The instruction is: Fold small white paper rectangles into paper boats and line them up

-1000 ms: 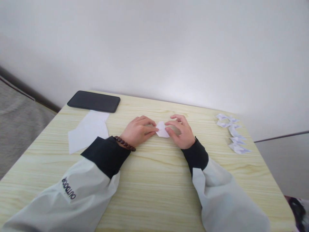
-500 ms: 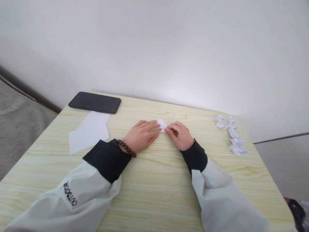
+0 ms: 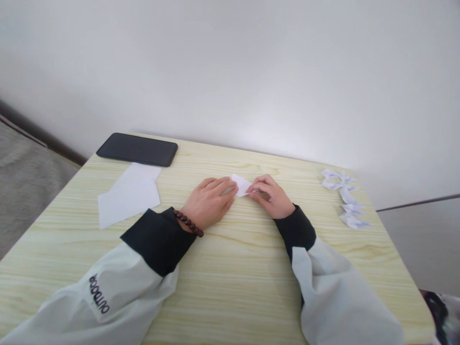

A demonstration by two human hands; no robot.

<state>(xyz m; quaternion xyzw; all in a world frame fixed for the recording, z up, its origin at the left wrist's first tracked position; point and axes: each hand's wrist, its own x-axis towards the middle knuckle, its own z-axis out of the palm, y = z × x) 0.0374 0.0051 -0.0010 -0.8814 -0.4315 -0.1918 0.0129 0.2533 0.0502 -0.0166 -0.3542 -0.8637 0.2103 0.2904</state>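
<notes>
A small folded piece of white paper (image 3: pixel 240 185) lies on the table between my two hands. My left hand (image 3: pixel 210 201) rests palm down, its fingers stretched out and their tips on the paper's left side. With thumb and fingers together, my right hand (image 3: pixel 270 195) pinches the paper's right corner. The underside of the paper and part of its left edge are hidden by my fingers.
Flat white paper sheets (image 3: pixel 129 199) overlap at the left, below a black phone (image 3: pixel 138 149). Several folded white paper figures (image 3: pixel 347 196) stand near the right edge of the wooden table (image 3: pixel 230 287). A white wall (image 3: pixel 230 72) rises behind.
My right hand has shifted slightly right, still pinching the paper's corner, and more of the paper shows between my hands. My left hand stays nearly in place. The view has moved slightly.
</notes>
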